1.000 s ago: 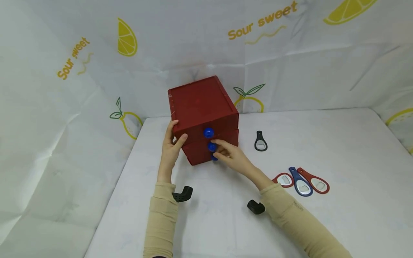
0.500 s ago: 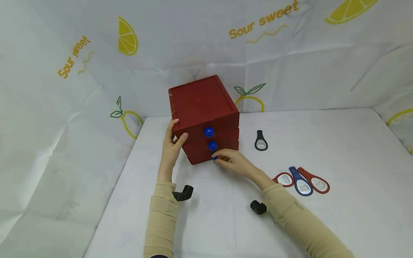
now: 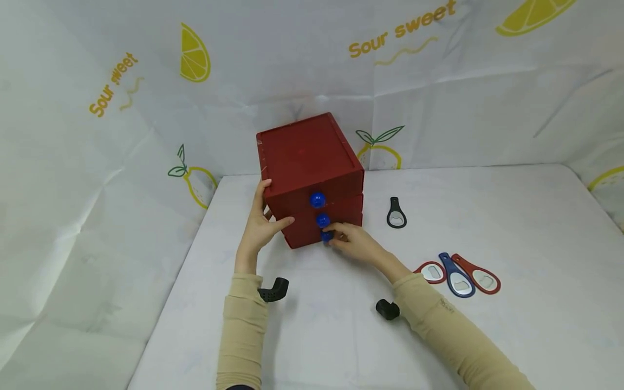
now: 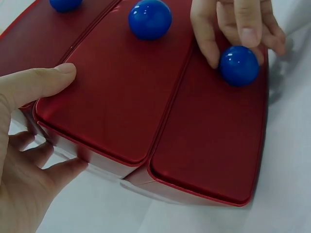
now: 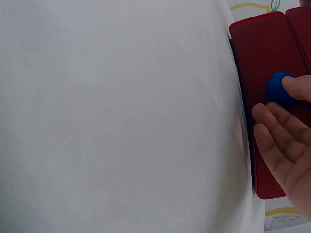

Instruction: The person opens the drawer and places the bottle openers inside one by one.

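Observation:
A red drawer cabinet (image 3: 307,157) with three drawers stands at the back of the table, each drawer front bearing a round blue knob. My left hand (image 3: 255,233) rests on its left front corner, thumb lying fairly straight across the middle drawer front (image 4: 116,92) and fingers spread along the side wall. With thumb and fingers my right hand (image 3: 358,244) holds the lowest knob (image 4: 239,67). The middle knob (image 3: 323,220) and top knob (image 3: 317,200) are untouched. All the drawers look closed.
Right of the cabinet lies a black bottle opener (image 3: 396,216). Nearer me on the right are a blue bottle opener (image 3: 459,281) and two red ones, one (image 3: 431,272) partly behind my right forearm. A white sheet with lemon prints (image 3: 292,65) hangs behind the table (image 3: 322,341).
My right hand has come down from the middle knob to the lowest one and closed round it. My left thumb has slid down and right from near the top edge onto the middle drawer front.

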The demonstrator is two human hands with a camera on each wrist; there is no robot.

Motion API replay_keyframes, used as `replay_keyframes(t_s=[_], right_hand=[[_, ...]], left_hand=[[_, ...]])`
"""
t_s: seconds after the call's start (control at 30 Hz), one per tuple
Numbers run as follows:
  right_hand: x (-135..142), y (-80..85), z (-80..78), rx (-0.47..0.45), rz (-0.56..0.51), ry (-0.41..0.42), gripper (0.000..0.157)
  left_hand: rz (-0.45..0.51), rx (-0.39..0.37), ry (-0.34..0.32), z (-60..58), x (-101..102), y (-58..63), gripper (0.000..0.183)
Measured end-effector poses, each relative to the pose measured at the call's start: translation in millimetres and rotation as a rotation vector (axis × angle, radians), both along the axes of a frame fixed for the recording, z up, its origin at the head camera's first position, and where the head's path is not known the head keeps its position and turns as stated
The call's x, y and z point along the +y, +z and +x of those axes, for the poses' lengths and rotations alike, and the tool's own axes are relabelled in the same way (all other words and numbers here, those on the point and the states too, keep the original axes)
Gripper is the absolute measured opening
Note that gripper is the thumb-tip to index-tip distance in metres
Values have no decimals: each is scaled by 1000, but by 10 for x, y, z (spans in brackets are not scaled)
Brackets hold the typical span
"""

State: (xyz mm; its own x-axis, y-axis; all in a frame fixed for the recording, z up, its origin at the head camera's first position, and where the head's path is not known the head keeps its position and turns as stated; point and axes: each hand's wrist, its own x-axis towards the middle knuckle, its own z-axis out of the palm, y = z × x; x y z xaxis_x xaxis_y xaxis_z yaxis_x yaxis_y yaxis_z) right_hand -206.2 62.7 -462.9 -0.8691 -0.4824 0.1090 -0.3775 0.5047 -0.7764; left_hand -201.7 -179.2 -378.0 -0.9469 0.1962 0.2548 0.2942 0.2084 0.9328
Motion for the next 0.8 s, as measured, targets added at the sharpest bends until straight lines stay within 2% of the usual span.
replay_keyframes(t_s=[0.23, 0.4, 0.53, 0.67, 0.8], right_hand=[[11, -5, -69, -166, -86, 1, 23], [11, -28, -79, -134, -103, 12, 24], [2, -47, -70, -120, -107, -12, 24], [11, -57, -60, -146, -104, -35, 23], [40, -35, -32, -183, -99, 2, 23]], left_hand=[[21, -2, 16, 2, 14, -4, 85], [23, -12, 34, 1, 13, -16, 85], [26, -8, 53, 0, 18, -30, 85], [20, 1, 60, -4, 28, -40, 85], [16, 0, 70, -7, 18, -21, 84]])
